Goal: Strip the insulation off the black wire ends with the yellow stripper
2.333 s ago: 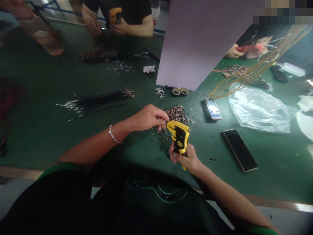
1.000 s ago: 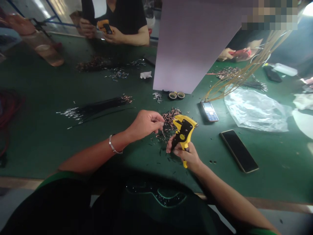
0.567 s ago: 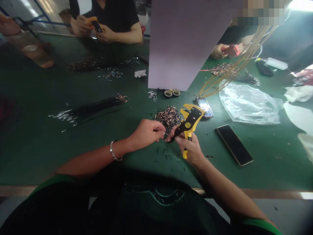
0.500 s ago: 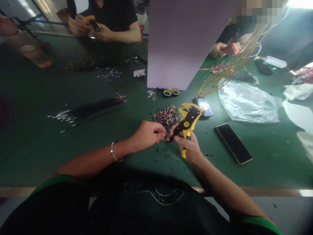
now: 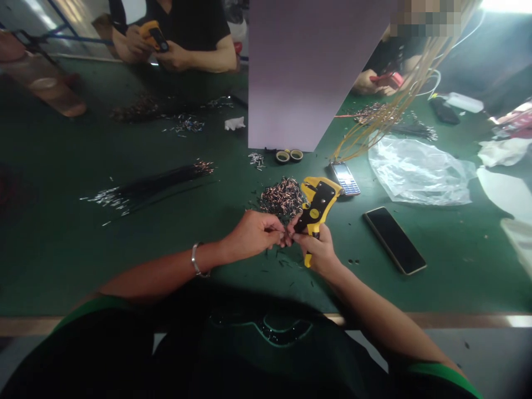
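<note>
Yellow and black wire-stripping pliers (image 5: 318,208) are in my right hand (image 5: 319,246), whose fingers wrap round the handles. My left hand (image 5: 253,235) is closed in a pinch close to the fingertips of my right hand; what it pinches is too small to make out. Just beyond both hands lies a pile of short dark wire pieces with copper-coloured ends (image 5: 281,198). Small black scraps (image 5: 285,262) are scattered on the green table (image 5: 174,271) near my hands.
Long black wires (image 5: 153,185) lie at left. Two tape rolls (image 5: 290,155) sit before a pale panel (image 5: 291,72). To the right are a keypad phone (image 5: 346,178), a smartphone (image 5: 394,240) and a plastic bag (image 5: 419,169). Other people's hands hold tools across the table.
The pliers have tilted slightly and their jaws look closer together. My left hand has shifted slightly right, its fingertips now nearer my right hand's.
</note>
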{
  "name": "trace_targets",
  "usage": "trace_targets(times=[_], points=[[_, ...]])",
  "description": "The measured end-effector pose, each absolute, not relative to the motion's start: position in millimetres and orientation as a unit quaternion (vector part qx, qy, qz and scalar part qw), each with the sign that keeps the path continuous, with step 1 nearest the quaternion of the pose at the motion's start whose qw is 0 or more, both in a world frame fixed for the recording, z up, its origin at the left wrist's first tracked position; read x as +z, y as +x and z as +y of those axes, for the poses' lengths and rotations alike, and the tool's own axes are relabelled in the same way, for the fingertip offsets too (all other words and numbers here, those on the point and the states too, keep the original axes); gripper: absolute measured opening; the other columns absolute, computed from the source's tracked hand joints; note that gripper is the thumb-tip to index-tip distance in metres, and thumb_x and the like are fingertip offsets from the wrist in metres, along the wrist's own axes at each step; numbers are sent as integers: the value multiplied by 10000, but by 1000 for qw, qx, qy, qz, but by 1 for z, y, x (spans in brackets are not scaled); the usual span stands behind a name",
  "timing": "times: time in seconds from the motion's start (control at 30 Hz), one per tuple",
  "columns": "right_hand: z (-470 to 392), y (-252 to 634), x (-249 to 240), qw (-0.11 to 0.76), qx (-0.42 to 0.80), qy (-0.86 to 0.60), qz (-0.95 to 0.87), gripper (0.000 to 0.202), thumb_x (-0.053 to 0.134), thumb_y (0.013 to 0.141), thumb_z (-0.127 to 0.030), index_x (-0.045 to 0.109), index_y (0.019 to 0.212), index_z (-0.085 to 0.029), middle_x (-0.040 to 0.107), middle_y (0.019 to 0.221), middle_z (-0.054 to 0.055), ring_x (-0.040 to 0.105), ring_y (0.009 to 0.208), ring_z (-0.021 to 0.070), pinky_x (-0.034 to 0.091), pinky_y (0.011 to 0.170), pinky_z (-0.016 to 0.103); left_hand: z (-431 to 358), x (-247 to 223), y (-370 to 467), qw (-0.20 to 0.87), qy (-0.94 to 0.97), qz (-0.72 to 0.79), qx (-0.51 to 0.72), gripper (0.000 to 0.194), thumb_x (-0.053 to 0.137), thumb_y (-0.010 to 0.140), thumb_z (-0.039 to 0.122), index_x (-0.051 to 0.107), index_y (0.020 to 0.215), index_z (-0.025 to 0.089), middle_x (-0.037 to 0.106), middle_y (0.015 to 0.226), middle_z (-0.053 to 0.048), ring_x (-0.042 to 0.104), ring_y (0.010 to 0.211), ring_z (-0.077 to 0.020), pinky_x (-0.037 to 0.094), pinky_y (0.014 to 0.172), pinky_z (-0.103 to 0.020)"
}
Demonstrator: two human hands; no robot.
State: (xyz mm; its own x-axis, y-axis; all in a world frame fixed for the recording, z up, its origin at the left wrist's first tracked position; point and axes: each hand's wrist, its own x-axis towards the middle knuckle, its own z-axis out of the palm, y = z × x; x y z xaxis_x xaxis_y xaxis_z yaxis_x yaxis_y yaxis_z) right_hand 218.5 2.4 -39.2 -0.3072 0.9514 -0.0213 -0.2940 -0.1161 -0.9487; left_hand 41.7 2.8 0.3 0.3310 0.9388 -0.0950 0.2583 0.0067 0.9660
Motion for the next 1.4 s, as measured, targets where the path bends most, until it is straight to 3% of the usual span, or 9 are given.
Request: trace_targets(times=[0.43, 0.6, 0.97, 1.4], points=[[7, 221, -40, 499, 658, -341, -449, 165, 653, 683, -145, 586, 824, -200, 580, 680, -23, 562, 575, 160, 498, 591, 348, 8, 0, 38, 535, 581, 507, 344, 90, 574, 696, 163, 663, 690, 153, 672, 607, -10, 571, 480, -78, 451, 473, -201], [6, 221, -42, 464, 664, -349, -471, 194, 678, 662, -159, 596, 833, -196, 596, 724, -8, 585, 629, 175, 507, 638, 360, 10, 3, 36, 521, 548, 526, 389, 80, 638, 740, 228, 659, 708, 158, 676, 622, -14, 566, 485, -73, 474, 496, -207], [4, 221, -44, 393, 702, -328, -495, 252, 744, 661, -255, 631, 877, -191, 622, 797, 22, 609, 687, 200, 511, 668, 368, 17, 5, 30, 474, 502, 561, 456, 58, 665, 696, 195, 703, 734, 172, 670, 614, 5, 545, 477, -73, 461, 484, -220], [5, 220, -52, 384, 721, -312, -485, 420, 805, 674, -366, 628, 1010, -187, 667, 883, 51, 640, 720, 207, 521, 694, 381, 21, 10, 34, 485, 457, 547, 507, 95, 724, 699, 248, 724, 755, 172, 653, 592, 4, 554, 500, -88, 473, 502, -246]])
